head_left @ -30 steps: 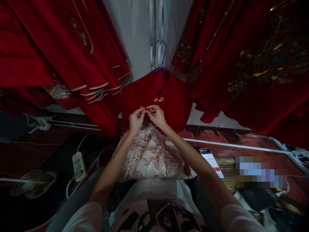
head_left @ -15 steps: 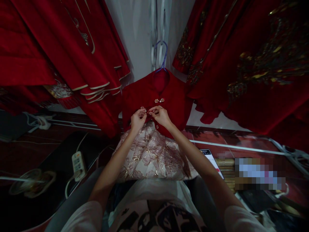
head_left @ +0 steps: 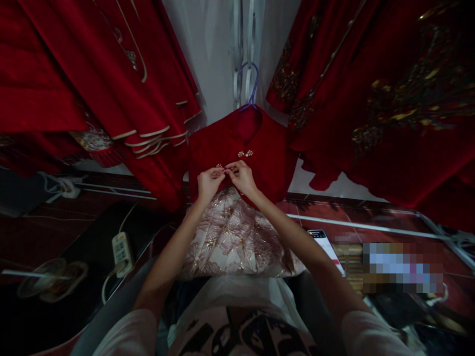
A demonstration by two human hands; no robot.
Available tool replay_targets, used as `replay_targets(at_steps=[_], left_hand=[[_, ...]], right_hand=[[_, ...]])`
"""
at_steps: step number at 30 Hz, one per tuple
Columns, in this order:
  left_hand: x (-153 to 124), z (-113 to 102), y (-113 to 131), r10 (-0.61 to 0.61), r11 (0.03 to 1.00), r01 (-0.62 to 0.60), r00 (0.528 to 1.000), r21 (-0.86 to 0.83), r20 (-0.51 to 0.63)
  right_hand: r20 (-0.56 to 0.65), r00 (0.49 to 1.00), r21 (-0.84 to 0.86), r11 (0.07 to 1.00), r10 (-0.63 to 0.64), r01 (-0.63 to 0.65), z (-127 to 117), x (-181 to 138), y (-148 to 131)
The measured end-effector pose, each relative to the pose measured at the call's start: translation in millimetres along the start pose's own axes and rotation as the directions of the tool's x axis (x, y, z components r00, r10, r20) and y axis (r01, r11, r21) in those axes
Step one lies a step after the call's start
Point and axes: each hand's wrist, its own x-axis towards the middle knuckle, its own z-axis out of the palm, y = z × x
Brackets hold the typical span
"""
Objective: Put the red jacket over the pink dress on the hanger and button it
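A red jacket [head_left: 272,173] hangs on a blue hanger [head_left: 254,84] in front of me, over a pale pink and gold brocade skirt [head_left: 237,242]. A flower-shaped beaded clasp [head_left: 245,154] shows fastened across its upper front. Lower down, my left hand [head_left: 210,183] and my right hand [head_left: 242,177] meet fingertip to fingertip at the front opening. Both are closed in a pinch on the jacket's front, beside another beaded flower [head_left: 218,166]. The small part between the fingertips is mostly covered.
Red garments with pale trim [head_left: 156,128] hang at left, and red garments with gold embroidery [head_left: 393,113] at right. A power strip [head_left: 121,253] and a plastic cup [head_left: 44,279] lie on a dark surface at left. A phone [head_left: 326,249] rests at right.
My right hand has shifted slightly left, bringing its fingertips against those of my left hand. A lower beaded button on the jacket is now mostly covered by the right hand.
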Motion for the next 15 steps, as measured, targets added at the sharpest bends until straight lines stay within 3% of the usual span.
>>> replay_targets(at_steps=[9, 15], left_hand=[[18, -10, 1, 0.037, 0.998, -0.042, 0.991, 0.041, 0.128], [0, -4, 1, 0.103, 0.985, -0.113, 0.991, 0.128, 0.085]], right_hand=[[0.012, 0.999, -0.076, 0.996, -0.037, 0.037, 2, 2, -4], [0.068, 0.998, 0.034, 0.999, -0.009, 0.007, -6, -12, -5]])
